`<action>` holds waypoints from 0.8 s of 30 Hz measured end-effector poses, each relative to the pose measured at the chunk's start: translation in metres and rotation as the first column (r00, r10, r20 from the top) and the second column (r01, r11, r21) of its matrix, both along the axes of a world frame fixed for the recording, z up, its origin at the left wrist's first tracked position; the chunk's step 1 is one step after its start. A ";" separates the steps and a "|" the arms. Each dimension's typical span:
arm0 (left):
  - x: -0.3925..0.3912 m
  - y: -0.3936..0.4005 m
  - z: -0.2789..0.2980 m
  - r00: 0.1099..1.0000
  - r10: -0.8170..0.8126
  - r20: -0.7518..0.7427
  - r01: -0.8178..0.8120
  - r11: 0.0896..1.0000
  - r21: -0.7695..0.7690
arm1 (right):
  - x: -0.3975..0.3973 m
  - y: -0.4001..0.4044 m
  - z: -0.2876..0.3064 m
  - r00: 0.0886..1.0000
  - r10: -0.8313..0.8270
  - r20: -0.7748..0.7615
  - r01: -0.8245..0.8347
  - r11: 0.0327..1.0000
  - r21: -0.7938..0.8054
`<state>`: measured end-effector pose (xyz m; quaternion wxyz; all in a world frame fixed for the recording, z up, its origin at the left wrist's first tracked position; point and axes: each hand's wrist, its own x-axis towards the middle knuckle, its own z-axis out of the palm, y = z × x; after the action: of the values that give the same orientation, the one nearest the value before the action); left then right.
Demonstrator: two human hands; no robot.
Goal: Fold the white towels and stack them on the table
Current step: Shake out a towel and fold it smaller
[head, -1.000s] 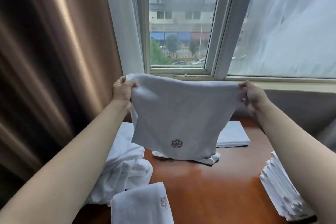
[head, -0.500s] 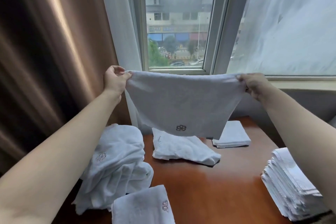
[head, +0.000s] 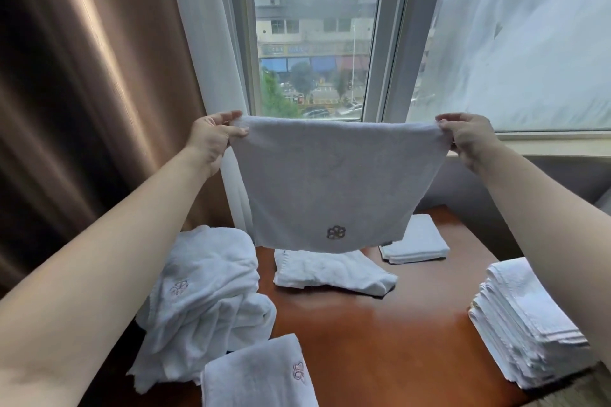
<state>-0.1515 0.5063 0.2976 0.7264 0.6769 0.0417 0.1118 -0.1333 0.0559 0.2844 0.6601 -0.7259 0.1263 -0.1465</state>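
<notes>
A white towel (head: pixel 330 182) with a small embroidered flower near its lower edge hangs stretched in the air above the brown table (head: pixel 380 334). My left hand (head: pixel 211 137) pinches its top left corner and my right hand (head: pixel 469 139) pinches its top right corner. Under it lies a loosely folded towel (head: pixel 330 271). A crumpled heap of towels (head: pixel 201 301) sits at the table's left. A tall stack of folded towels (head: pixel 529 324) stands at the right edge.
A small folded towel (head: pixel 418 239) lies at the back right of the table, and another towel (head: pixel 258 373) with a flower mark lies at the near edge. A window (head: pixel 314 30) and brown curtain (head: pixel 82 76) stand behind.
Both hands have lifted the towel upward, so its lower edge cleared the table and the loosely folded towel beneath came into view. The towel is pulled tauter between the hands.
</notes>
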 end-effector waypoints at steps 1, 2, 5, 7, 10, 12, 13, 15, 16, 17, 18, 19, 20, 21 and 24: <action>-0.001 -0.001 -0.003 1.000 -0.003 0.003 0.003 1.000 0.020 | -0.002 -0.002 -0.002 1.000 0.003 0.004 -0.003 1.000 -0.005; -0.001 -0.003 -0.005 1.000 0.000 0.009 0.000 0.998 0.062 | -0.004 -0.003 -0.005 1.000 0.002 0.015 -0.002 1.000 -0.007; -0.003 -0.010 -0.014 0.999 0.016 0.043 -0.026 0.971 0.238 | -0.011 -0.009 -0.008 0.999 -0.015 0.040 0.016 0.999 -0.030; -0.004 -0.017 -0.019 0.997 0.041 0.068 -0.061 0.939 0.338 | -0.013 -0.014 -0.010 1.000 -0.001 0.030 0.003 0.997 -0.078; -0.005 -0.027 -0.026 0.991 0.090 0.099 -0.127 0.869 0.479 | -0.017 -0.023 -0.014 0.999 0.031 -0.011 -0.032 0.989 -0.142; -0.005 -0.032 -0.030 0.987 0.113 0.112 -0.157 0.812 0.563 | -0.019 -0.032 -0.016 0.996 0.085 -0.019 -0.087 0.980 -0.181; -0.004 -0.034 -0.033 0.987 0.117 0.112 -0.161 0.792 0.589 | -0.019 -0.036 -0.018 0.993 0.117 -0.018 -0.119 0.969 -0.215; -0.003 -0.039 -0.036 0.989 0.116 0.096 -0.150 0.771 0.619 | -0.018 -0.044 -0.023 0.988 0.154 -0.022 -0.153 0.932 -0.329; -0.003 -0.042 -0.038 0.989 0.117 0.089 -0.147 0.752 0.643 | -0.017 -0.047 -0.025 0.988 0.155 -0.025 -0.151 0.905 -0.398; -0.003 -0.045 -0.040 0.988 0.123 0.091 -0.152 0.713 0.684 | -0.014 -0.050 -0.028 0.989 0.146 -0.026 -0.142 0.877 -0.460; -0.003 -0.048 -0.042 0.986 0.128 0.105 -0.164 0.657 0.736 | -0.011 -0.053 -0.031 0.990 0.137 -0.029 -0.132 0.850 -0.510; -0.005 -0.052 -0.045 0.984 0.128 0.126 -0.178 0.596 0.783 | -0.007 -0.057 -0.035 0.991 0.128 -0.038 -0.128 0.825 -0.551; -0.006 -0.056 -0.047 0.982 0.124 0.143 -0.188 0.549 0.814 | -0.002 -0.062 -0.038 0.992 0.116 -0.049 -0.123 0.798 -0.589; -0.008 -0.061 -0.049 0.982 0.122 0.147 -0.189 0.520 0.833 | 0.002 -0.067 -0.041 0.993 0.098 -0.059 -0.113 0.772 -0.625; -0.011 -0.072 -0.057 0.978 0.159 0.133 -0.192 0.451 0.872 | 0.017 -0.081 -0.051 0.995 0.054 -0.080 -0.093 0.751 -0.654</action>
<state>-0.1621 0.4343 0.2408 0.2602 0.9435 0.0362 0.2021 -0.1158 -0.0251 0.2334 0.3650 -0.9194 0.0567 -0.1352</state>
